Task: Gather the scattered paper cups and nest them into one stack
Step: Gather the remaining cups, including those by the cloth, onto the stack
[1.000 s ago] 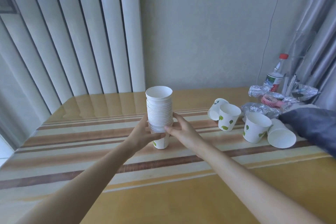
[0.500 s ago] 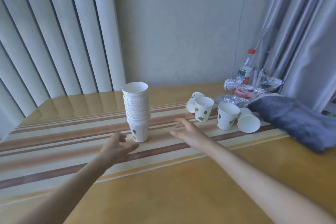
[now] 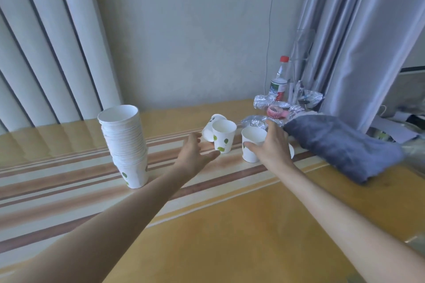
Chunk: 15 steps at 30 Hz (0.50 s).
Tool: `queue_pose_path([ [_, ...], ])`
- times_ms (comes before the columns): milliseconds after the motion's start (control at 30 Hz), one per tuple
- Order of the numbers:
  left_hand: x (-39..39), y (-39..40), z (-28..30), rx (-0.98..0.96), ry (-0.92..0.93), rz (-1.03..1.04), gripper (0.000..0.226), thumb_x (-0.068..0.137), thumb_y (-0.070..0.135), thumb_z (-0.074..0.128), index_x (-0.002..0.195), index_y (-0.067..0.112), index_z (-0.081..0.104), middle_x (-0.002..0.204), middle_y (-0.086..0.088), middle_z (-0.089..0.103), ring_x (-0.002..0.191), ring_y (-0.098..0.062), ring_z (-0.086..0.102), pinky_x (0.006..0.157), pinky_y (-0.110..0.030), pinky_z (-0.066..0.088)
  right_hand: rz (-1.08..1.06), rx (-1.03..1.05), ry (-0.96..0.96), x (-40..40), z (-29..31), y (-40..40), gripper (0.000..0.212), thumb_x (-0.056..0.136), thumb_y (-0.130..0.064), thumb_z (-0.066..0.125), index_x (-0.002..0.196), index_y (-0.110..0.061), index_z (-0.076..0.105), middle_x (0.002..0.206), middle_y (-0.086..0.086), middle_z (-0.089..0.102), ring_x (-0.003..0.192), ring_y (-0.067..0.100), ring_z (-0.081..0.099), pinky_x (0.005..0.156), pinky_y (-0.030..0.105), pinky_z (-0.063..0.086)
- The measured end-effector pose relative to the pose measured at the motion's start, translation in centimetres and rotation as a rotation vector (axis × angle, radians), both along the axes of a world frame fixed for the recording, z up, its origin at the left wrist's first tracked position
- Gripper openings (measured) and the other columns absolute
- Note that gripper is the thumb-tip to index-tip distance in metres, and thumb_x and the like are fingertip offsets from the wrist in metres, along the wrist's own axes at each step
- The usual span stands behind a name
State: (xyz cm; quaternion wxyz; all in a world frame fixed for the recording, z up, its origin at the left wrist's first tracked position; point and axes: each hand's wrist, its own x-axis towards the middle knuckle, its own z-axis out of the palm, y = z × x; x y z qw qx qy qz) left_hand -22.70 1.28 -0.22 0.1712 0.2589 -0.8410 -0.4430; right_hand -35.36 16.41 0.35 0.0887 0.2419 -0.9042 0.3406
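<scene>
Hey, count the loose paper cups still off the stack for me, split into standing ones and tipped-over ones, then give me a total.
Standing upright: 2, the cup near the left hand and the cup under the right hand.
Lying on their sides: 2, one behind, one mostly hidden by the right hand.
Total: 4 loose cups.

On the table [image 3: 230,225], I see the stack [image 3: 125,145] at left and two upright cups [image 3: 224,136] to its right, a tipped cup [image 3: 211,128] behind them. My right hand [image 3: 273,145] wraps the right upright cup [image 3: 251,145]; my left hand [image 3: 195,154] hovers between stack and cups.
</scene>
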Motion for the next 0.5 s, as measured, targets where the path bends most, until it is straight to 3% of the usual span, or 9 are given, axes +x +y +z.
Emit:
queue_pose_path([
  [133,-5.1,-0.1,-0.3,0.048,-0.001,0.058,0.079,0.076,0.029,0.074,0.136,0.007,0.028,0.137,-0.01,0.036,0.124,-0.026,0.044,0.09,-0.028,0.036,-0.041,0.139,-0.055,-2.2,-0.6,-0.9,0.102,0.066,-0.046,0.076,0.143,-0.006,0.022,0.136,0.019,0.048,0.128,0.037,0.038,0.106,0.042,0.03],
  [300,-9.0,0.1,-1.7,0.034,-0.002,0.117,0.084,0.068,0.036,0.079,0.131,0.005,0.033,0.131,-0.012,0.042,0.121,-0.029,0.046,0.096,-0.044,0.043,-0.017,0.103,-0.057,-3.0,-1.0,-1.9,0.09,0.072,-0.042,0.071,0.142,-0.007,0.026,0.13,0.017,0.053,0.123,0.036,0.041,0.101,0.039,0.03],
  [500,-10.6,0.3,-1.5,-0.045,-0.068,0.241,0.083,0.065,0.047,0.075,0.127,0.007,0.037,0.125,-0.013,0.046,0.119,-0.032,0.047,0.094,-0.044,0.043,-0.012,0.067,-0.06,-3.4,-1.0,-1.8,0.09,0.072,-0.041,0.072,0.142,-0.008,0.027,0.131,0.016,0.053,0.122,0.037,0.041,0.1,0.039,0.032],
])
